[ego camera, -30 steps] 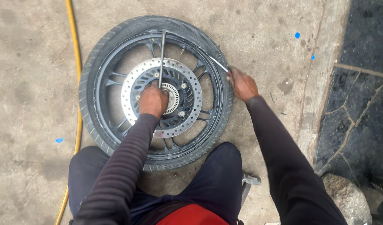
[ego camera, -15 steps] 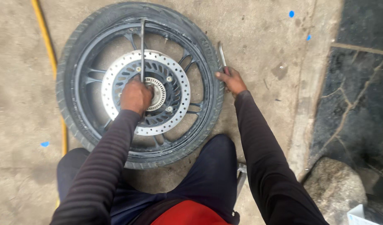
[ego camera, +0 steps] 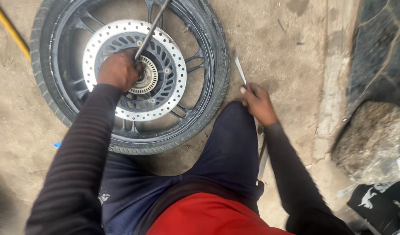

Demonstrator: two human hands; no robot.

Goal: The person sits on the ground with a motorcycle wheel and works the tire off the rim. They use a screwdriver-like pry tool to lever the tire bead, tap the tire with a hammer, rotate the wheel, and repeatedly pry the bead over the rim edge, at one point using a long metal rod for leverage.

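A black motorcycle wheel (ego camera: 56, 100) with its tyre on lies flat on the concrete, its perforated silver brake disc (ego camera: 176, 69) facing up. My left hand (ego camera: 118, 68) rests over the hub and grips a long metal lever (ego camera: 154, 26) that slants up across the rim to the frame's top edge. My right hand (ego camera: 258, 102) is off the wheel, on the ground beside the tyre's right side, and holds a thin flat metal tyre lever (ego camera: 240, 68) whose tip points away from me. My knees in dark trousers press against the tyre's near edge.
A yellow hose (ego camera: 8, 28) runs along the ground left of the wheel. A raised concrete kerb (ego camera: 335, 87) borders the right side, with a large rough stone (ego camera: 369, 135) beyond it and a black bag (ego camera: 378, 204) at the bottom right.
My right hand has drawn the thin lever away from the tyre's rim and down to the ground beside my knee. The view has moved closer; my left hand stays on the hub.
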